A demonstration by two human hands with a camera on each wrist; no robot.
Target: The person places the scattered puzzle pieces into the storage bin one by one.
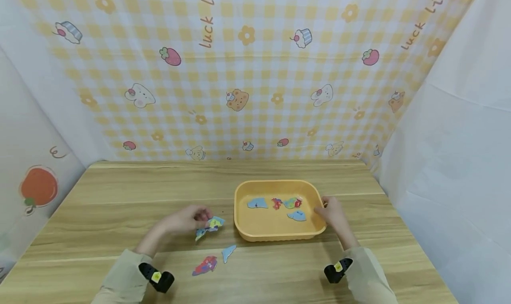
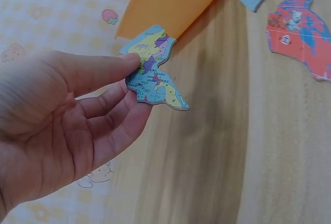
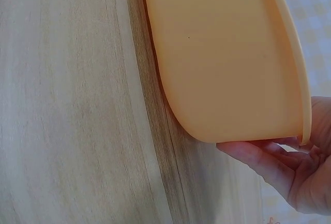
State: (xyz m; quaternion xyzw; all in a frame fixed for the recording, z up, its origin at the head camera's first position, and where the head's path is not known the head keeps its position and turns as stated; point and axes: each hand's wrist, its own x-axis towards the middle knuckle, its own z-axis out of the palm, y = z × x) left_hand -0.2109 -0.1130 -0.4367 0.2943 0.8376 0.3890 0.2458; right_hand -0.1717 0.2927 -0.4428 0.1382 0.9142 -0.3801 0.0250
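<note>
Between thumb and fingers my left hand [image 1: 187, 219] pinches a puzzle piece [image 2: 150, 69] printed with a coloured map, just above the table left of the yellow tray [image 1: 275, 238]. My right hand [image 1: 332, 214] grips the tray at its right end; in the right wrist view its fingers [image 3: 258, 161] lie along the outside of the tray wall. Inside the tray are a light blue piece [image 1: 257, 203], a red piece [image 1: 277, 203], a green and red piece [image 1: 292, 203] and another blue piece [image 1: 297, 216].
Nearer the front, a small light blue piece [image 1: 228, 253] and a red and purple piece [image 1: 205, 266] lie on the wooden table [image 1: 159, 180]. A checkered cloth [image 1: 255, 73] hangs behind the table, with white cloth [image 1: 451, 131] at the right side.
</note>
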